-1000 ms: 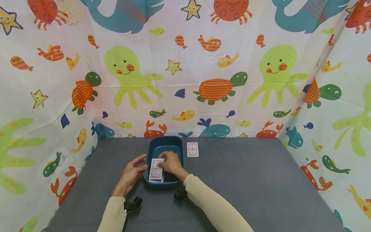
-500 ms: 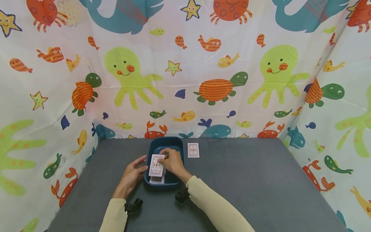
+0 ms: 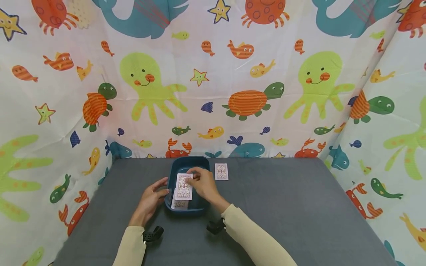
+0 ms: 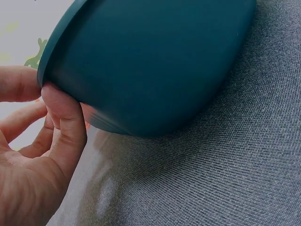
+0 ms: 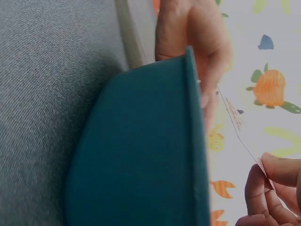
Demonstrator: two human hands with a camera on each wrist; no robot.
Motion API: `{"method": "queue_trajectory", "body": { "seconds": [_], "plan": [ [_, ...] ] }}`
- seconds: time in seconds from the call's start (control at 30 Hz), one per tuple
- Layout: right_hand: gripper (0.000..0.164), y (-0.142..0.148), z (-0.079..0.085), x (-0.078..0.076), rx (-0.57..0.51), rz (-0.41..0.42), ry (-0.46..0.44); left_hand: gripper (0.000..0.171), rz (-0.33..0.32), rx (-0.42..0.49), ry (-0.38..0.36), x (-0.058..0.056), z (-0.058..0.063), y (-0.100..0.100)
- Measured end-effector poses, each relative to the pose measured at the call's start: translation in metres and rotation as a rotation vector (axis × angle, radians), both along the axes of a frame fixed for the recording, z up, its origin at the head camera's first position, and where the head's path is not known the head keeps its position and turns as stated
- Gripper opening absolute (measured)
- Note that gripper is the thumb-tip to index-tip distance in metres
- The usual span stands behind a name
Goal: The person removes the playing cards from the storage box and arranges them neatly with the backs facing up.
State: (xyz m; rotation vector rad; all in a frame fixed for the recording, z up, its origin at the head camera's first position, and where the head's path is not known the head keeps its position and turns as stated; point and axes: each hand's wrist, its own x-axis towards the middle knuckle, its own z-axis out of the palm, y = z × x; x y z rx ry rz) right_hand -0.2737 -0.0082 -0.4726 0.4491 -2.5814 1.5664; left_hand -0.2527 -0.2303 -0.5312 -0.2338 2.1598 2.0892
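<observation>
My right hand [image 3: 204,185] pinches one playing card [image 3: 183,189]; only my right-wrist view shows it bent. My left hand [image 3: 150,199] pinches one tub [image 3: 190,212]; one loose card [image 3: 221,171] lies at its two o'clock.

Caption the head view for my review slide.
Right grip holds a card over a blue tub, left grip at its rim; another card lies beside the tub.

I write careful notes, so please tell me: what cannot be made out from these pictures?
Head: the front of the held card, facing away.
Head: the number of cards in the box, overlapped by that card.
Left wrist: the box's inside, behind its wall.
Right wrist: part of the right hand, past the picture's edge.
</observation>
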Motion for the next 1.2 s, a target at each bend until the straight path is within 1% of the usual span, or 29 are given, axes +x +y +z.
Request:
{"method": "queue_trajectory", "body": {
  "seconds": [0.2, 0.4, 0.53, 0.67, 0.93, 1.2],
  "plan": [
    [0.018, 0.016, 0.006, 0.005, -0.046, -0.005, 0.013, 0.055, -0.008, 0.033, 0.016, 0.001, 0.001, 0.001],
    [0.019, 0.031, 0.01, 0.006, -0.091, -0.013, 0.026, 0.055, -0.007, 0.024, 0.013, -0.002, 0.004, 0.001],
    [0.02, 0.043, 0.012, 0.01, -0.099, -0.016, 0.016, 0.055, -0.003, 0.024, -0.005, -0.001, 0.003, 0.002],
    [0.021, 0.055, 0.01, 0.011, -0.096, -0.034, 0.006, 0.054, 0.007, 0.027, -0.012, 0.0, 0.0, 0.002],
    [0.023, 0.083, 0.003, 0.005, -0.122, -0.063, 0.04, 0.054, 0.01, 0.024, -0.013, 0.001, -0.002, 0.002],
    [0.022, 0.112, -0.001, -0.005, -0.12, -0.12, 0.024, 0.054, 0.009, 0.013, -0.012, 0.001, -0.001, 0.003]
  ]
}}
